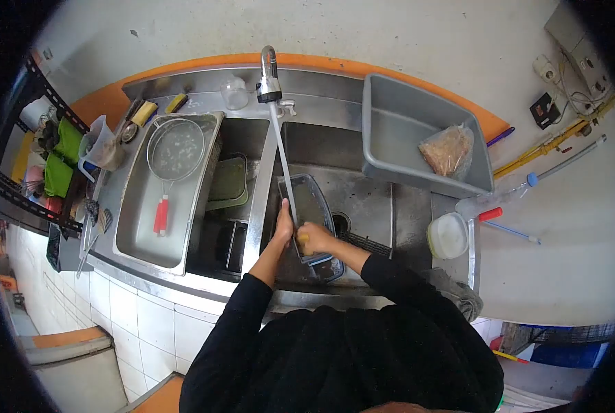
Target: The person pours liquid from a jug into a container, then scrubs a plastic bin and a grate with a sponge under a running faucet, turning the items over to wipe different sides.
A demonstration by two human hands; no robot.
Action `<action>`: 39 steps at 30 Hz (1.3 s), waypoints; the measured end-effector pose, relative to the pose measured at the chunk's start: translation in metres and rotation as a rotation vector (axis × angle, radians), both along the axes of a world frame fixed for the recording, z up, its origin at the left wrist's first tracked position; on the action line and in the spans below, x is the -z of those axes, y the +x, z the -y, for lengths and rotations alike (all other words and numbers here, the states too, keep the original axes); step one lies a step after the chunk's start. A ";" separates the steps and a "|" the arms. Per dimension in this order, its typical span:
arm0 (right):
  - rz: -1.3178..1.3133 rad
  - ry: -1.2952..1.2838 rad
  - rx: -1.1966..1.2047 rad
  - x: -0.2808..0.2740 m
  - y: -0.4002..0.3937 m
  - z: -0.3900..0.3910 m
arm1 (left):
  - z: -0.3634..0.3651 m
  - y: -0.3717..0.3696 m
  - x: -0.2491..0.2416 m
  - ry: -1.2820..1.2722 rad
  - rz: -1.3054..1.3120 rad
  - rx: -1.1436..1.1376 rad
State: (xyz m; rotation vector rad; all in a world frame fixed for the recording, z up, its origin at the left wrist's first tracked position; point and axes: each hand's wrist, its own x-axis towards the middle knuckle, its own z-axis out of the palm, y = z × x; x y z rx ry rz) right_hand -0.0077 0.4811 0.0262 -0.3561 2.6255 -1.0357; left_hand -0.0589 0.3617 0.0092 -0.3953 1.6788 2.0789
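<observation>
A grey rectangular plastic container (312, 195) lies tilted in the right sink basin, under the water running from the faucet (269, 89). My left hand (284, 223) grips its left side, the fingers partly hidden by the stream. Reaching inside the container near its front end, my right hand (315, 239) is closed on a yellow sponge (302, 238), of which only a small part shows. Beneath the container's near end, another dark container (331, 270) is partly visible in the basin.
Left of the basin, a steel tray (123, 230) carries a strainer (176, 149) with red handles. A green container (228, 180) sits in the left basin. At the right stand a large grey tub (390, 117) with a bagged item (447, 149) and a white tub (449, 235).
</observation>
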 end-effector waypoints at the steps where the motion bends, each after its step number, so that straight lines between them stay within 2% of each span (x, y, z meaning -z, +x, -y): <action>1: 0.001 -0.002 0.002 0.005 -0.002 -0.002 | -0.001 0.001 -0.006 -0.002 0.001 0.002; 3: 0.044 0.006 -0.185 0.015 -0.005 -0.006 | -0.005 0.000 -0.020 -0.124 -0.167 0.015; 4: -0.156 0.013 -0.039 -0.001 -0.002 -0.001 | -0.006 -0.006 -0.009 -0.127 -0.169 0.020; 6: -0.185 -0.031 0.034 -0.013 0.007 0.006 | -0.004 -0.021 0.024 -0.288 -0.154 0.070; 7: -0.213 -0.071 0.104 -0.016 0.011 0.009 | -0.005 -0.021 0.014 -0.290 -0.158 0.068; 8: -0.211 -0.040 -0.012 -0.015 0.014 0.006 | -0.006 -0.019 -0.001 -0.373 -0.142 0.069; 9: -0.210 -0.042 -0.012 -0.013 0.016 0.004 | -0.007 -0.014 -0.015 -0.457 -0.119 0.072; 11: -0.221 -0.073 -0.313 -0.006 0.018 -0.002 | -0.005 -0.012 -0.010 -0.513 -0.116 0.107; 13: -0.182 -0.043 -0.364 -0.003 0.019 -0.016 | -0.003 -0.010 -0.002 -0.563 -0.113 0.138; 15: -0.322 0.184 -0.517 0.002 0.018 -0.032 | 0.002 -0.012 0.019 -0.596 -0.103 0.155; 16: -0.230 0.365 -0.559 -0.015 0.017 -0.037 | 0.004 -0.017 0.039 -0.596 -0.101 0.157; 17: -0.226 0.366 -0.561 -0.023 0.017 -0.040 | 0.005 -0.023 0.063 -0.558 -0.047 0.196; 18: -0.345 0.457 -0.626 -0.030 0.016 -0.042 | 0.005 -0.025 0.075 -0.519 0.006 0.232; 20: -0.558 0.642 -0.691 -0.021 0.009 -0.042 | 0.001 -0.018 0.039 -0.583 -0.050 0.257; 21: -0.557 0.640 -0.692 -0.024 0.005 -0.042 | -0.003 -0.012 0.016 -0.647 -0.107 0.285; 23: -0.589 0.860 -0.682 -0.033 -0.011 -0.044 | -0.008 -0.003 -0.012 -0.680 -0.155 0.302; 24: -0.633 0.850 -0.559 -0.033 -0.021 -0.045 | -0.011 0.000 -0.023 -0.713 -0.204 0.320; 25: -0.634 0.849 -0.563 -0.037 -0.024 -0.046 | -0.014 0.001 -0.021 -0.713 -0.202 0.317; 27: -0.687 0.878 -0.422 -0.044 -0.027 -0.046 | -0.016 -0.001 -0.017 -0.762 -0.234 0.304; 32: -0.593 0.873 -0.663 -0.033 0.008 -0.041 | -0.011 -0.008 -0.028 -0.847 -0.122 0.285; 36: -0.213 0.547 -0.573 -0.016 0.020 -0.036 | -0.012 -0.001 -0.035 -0.919 -0.117 0.228; 37: -0.214 0.546 -0.574 -0.007 0.021 -0.038 | -0.011 0.000 -0.034 -0.920 -0.117 0.228; 39: -0.097 0.339 -0.447 0.005 0.027 -0.041 | -0.007 0.002 -0.027 -0.927 -0.073 0.297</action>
